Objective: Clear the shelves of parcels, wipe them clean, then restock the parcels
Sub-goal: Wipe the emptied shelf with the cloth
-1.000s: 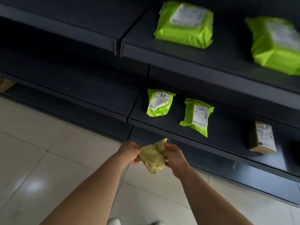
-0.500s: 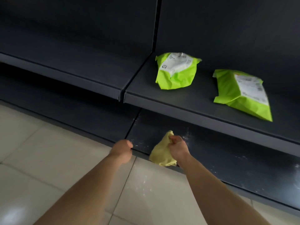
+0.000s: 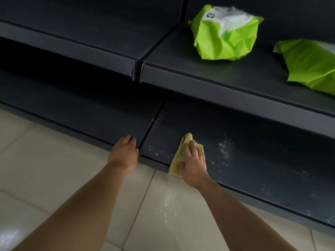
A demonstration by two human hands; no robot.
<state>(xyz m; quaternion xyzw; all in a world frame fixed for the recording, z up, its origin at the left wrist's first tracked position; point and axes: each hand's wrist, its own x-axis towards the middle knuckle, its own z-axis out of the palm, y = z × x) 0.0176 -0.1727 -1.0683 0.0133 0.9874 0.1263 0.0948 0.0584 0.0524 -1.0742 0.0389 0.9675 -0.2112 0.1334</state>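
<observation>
Right hand, fingers spread flat, presses the cloth onto the low shelf to sweep white specks; left hand, fingers loosely straight, rests on its edge, likely for support.

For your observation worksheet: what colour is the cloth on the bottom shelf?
Pale yellow; the cloth shows best in the head view.

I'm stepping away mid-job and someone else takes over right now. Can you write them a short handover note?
Left hand rests on the front edge of the bottom shelf.
Right hand presses the yellow cloth flat on that shelf.
Two green parcels lie on the shelf above.
Done: the visible bottom shelf holds no parcels.
Left: wipe the white specks beside the cloth, clear and wipe the shelf above, restock.
</observation>
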